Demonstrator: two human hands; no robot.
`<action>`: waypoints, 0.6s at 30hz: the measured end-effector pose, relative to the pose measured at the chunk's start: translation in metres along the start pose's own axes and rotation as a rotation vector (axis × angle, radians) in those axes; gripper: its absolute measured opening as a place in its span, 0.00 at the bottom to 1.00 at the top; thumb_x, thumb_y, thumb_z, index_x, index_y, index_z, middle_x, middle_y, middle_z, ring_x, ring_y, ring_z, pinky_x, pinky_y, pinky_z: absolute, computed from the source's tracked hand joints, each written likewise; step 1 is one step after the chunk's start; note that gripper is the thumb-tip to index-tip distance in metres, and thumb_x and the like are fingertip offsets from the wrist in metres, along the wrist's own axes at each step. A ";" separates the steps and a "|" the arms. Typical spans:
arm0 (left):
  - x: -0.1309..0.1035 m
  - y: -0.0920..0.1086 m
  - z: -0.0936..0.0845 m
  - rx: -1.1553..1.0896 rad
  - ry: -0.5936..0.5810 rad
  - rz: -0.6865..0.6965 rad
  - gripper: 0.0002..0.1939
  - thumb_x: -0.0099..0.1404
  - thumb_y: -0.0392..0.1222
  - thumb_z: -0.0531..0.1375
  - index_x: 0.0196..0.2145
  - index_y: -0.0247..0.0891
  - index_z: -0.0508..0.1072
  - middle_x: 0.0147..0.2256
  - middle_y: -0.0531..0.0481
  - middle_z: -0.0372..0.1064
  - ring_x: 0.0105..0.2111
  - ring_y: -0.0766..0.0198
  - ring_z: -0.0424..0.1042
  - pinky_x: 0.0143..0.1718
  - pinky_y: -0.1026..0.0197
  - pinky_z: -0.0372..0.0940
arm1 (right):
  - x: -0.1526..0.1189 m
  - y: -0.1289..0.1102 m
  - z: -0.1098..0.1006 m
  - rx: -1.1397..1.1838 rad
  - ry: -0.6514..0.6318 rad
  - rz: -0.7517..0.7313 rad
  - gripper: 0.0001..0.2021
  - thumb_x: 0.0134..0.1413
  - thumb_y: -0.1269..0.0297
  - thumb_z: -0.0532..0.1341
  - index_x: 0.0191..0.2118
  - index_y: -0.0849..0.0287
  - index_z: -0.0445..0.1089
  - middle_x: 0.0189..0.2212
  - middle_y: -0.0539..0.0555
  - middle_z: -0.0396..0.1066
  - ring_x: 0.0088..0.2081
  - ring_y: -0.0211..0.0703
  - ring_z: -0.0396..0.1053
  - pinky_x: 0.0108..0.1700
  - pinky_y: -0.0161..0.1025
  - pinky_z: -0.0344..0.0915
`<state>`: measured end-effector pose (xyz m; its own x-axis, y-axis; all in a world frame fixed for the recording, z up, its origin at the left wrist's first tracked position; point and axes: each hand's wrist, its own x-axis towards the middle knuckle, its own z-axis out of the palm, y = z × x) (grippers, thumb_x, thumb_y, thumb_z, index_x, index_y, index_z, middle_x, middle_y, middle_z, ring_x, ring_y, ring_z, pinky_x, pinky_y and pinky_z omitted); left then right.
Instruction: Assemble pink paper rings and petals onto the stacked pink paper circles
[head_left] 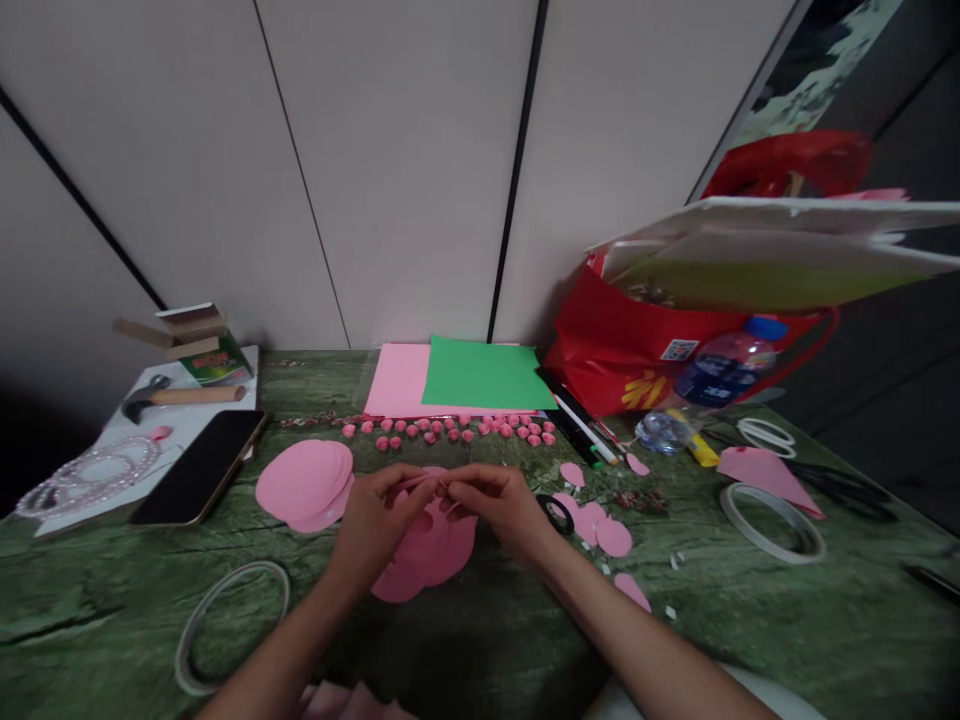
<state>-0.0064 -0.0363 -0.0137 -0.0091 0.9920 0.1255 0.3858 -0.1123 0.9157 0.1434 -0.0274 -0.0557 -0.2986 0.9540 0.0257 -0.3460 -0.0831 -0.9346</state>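
Both hands meet at the middle of the table, above a cluster of pink paper pieces (435, 555). My left hand (386, 515) pinches a thin strip of pink paper between thumb and fingers. My right hand (495, 500) holds the other end of that pink paper, its fingertips nearly touching the left ones. The fingers partly hide the held paper. Left of my left hand lies a stack of pink paper circles (307, 480). Beyond the hands, small rolled pink paper pieces (450, 430) sit in loose rows. A black tape roll (555, 513) is beside my right wrist.
Pink and green sheets (487, 375) lie at the back. A red bag (600, 340), a bottle (724, 370) and a tape roll (772, 522) are at right. A phone (202, 467), a hammer (195, 395), beads (97, 475) and another tape roll (191, 625) are at left.
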 end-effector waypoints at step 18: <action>0.004 -0.024 0.004 0.192 -0.085 0.048 0.09 0.52 0.43 0.57 0.21 0.35 0.72 0.21 0.50 0.71 0.24 0.62 0.68 0.25 0.64 0.59 | 0.036 0.007 -0.022 -1.342 0.006 -0.360 0.16 0.53 0.73 0.53 0.47 0.59 0.67 0.45 0.59 0.69 0.51 0.52 0.58 0.50 0.48 0.57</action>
<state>-0.0121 -0.0294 -0.0366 0.0879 0.9879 0.1275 0.5528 -0.1548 0.8188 0.1493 0.0123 -0.0694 -0.3716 0.8649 0.3373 0.7084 0.4990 -0.4991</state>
